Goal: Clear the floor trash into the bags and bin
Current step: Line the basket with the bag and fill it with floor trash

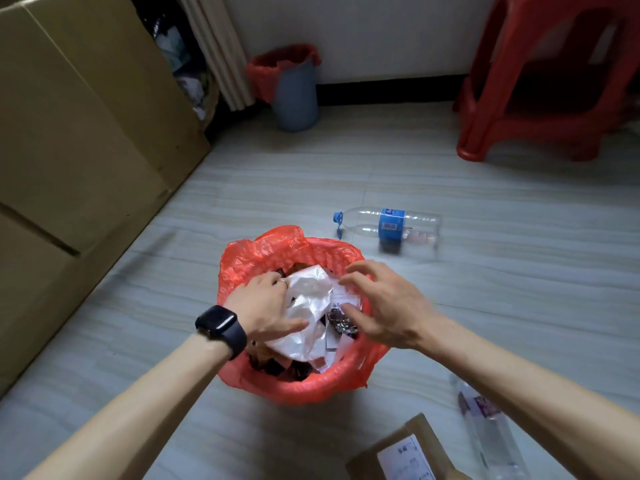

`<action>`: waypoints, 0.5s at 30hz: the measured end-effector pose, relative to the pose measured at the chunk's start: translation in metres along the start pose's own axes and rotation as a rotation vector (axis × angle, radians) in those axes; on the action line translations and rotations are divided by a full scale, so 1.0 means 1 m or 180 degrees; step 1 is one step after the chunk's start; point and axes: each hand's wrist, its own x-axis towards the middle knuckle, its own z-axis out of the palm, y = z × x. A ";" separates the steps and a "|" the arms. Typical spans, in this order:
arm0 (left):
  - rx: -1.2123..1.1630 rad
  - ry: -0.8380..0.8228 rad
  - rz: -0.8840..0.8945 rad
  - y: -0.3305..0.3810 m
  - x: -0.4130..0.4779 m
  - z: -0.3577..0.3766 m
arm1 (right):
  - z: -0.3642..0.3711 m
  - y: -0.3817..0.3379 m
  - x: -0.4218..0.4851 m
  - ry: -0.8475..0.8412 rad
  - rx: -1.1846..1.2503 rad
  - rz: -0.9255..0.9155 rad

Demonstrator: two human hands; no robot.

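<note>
Downward over bin [301, 386]: left hand [263, 303], right hand [388, 306]

Trash count — mostly pairs
Two plastic bottles [389, 226] [491, 434] are lying on the floor [485, 306]; two bins [294, 389] [298, 105] are wearing two red bags [277, 251] [263, 72], two cardboard boxes [86, 133] [398, 452] are showing — and one red stool [540, 109] is standing.

A red-bagged bin [294, 386] was seen upright on the floor, filled to the brim, a crumpled silver wrapper [311, 306] uppermost. A clear blue-labelled bottle [391, 225] was laid sideways beyond it, a purple-labelled bottle [485, 431] nearer, to its right.
</note>
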 end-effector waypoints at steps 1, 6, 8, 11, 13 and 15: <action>0.0131 0.0181 -0.0049 0.005 -0.001 -0.011 | -0.008 0.005 -0.005 0.0190 0.0072 0.0066; 0.0601 0.1228 0.0226 0.058 -0.001 -0.065 | -0.047 0.042 -0.036 0.0637 -0.0024 0.0616; 0.0302 0.1440 0.0764 0.099 -0.001 -0.069 | -0.055 0.059 -0.060 0.0622 0.0028 0.1027; -0.0079 0.1248 0.1645 0.168 -0.005 -0.038 | -0.053 0.078 -0.104 0.0096 0.0097 0.1704; -0.0236 0.0632 0.1954 0.211 -0.007 0.001 | -0.046 0.086 -0.140 -0.0594 0.0102 0.2023; -0.0287 -0.0095 0.1945 0.240 -0.006 0.045 | -0.038 0.086 -0.174 -0.1207 0.0118 0.2197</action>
